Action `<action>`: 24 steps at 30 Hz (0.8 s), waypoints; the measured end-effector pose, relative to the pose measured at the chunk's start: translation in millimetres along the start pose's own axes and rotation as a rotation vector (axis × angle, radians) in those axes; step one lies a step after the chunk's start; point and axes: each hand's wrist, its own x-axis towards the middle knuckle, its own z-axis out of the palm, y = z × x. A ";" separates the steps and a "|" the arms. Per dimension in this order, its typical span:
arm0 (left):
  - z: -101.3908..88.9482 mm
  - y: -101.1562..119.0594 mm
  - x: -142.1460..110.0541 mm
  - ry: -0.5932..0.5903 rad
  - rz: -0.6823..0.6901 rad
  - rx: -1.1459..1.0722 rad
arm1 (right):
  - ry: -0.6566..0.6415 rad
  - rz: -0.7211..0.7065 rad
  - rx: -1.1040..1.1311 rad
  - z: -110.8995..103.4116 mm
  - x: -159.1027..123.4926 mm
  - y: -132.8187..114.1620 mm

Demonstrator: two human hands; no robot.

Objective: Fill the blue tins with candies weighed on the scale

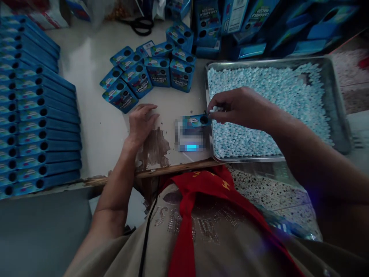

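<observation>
White and scuffed, the table (95, 127) has a brown worn patch near its front edge. On its left side lies one long stack of flat blue boxes (37, 115), laid one over the next; I count about twenty, but the far ones blur together. On the right sits one big metal tray (340, 127), full of small pale blue candies (273, 96), far too many to count. At the back of the table stands a bunch of small blue boxes (152, 73), about twelve of them, each with a round hole on top. More blue boxes are piled behind them in the dark. One pair of black scissors (140, 25) lies far back. One more small blue box (196, 121) sits alone just beside the tray's left rim, on top of a blurred thing. The right hand (242, 107) is over the tray and pinches a few white candies (215, 110) in its fingertips, right at that box's hole. The left hand (141, 121) lies flat and loose on the table, holding nothing.
</observation>
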 end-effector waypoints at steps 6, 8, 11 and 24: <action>5.9 -18.4 -8.8 0.051 0.005 -0.023 | 0.003 -0.135 -0.201 3.8 5.0 -16.6; 4.5 -21.3 -9.8 0.037 0.009 -0.021 | -0.023 -0.144 -0.224 3.3 4.0 -21.9; 4.8 -24.1 -8.9 0.026 0.034 -0.030 | -0.037 -0.162 -0.272 1.5 1.7 -29.4; 9.5 -34.5 -5.0 0.018 0.037 -0.076 | 0.054 -0.123 -0.201 12.1 -10.3 -44.0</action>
